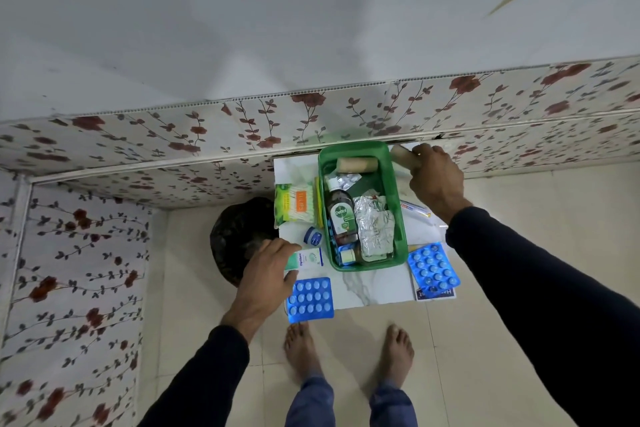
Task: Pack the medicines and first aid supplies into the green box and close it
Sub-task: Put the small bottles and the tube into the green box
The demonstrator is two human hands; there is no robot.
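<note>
Green box (394, 180) sits open on the white desk (374, 288), a Dettol bottle (341, 215) and foil strips (374, 225) inside. Right hand (436, 177) grips a tan bandage roll (403, 153) just beside its far rim; left hand (266, 274), fingers loosely spread, rests on a white-and-teal carton (310, 258) beside a blue blister pack (310, 298)

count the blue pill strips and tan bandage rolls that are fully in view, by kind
blue pill strips: 2 (left one, right one)
tan bandage rolls: 2 (one in the green box, one in the right hand)
total: 4
</note>
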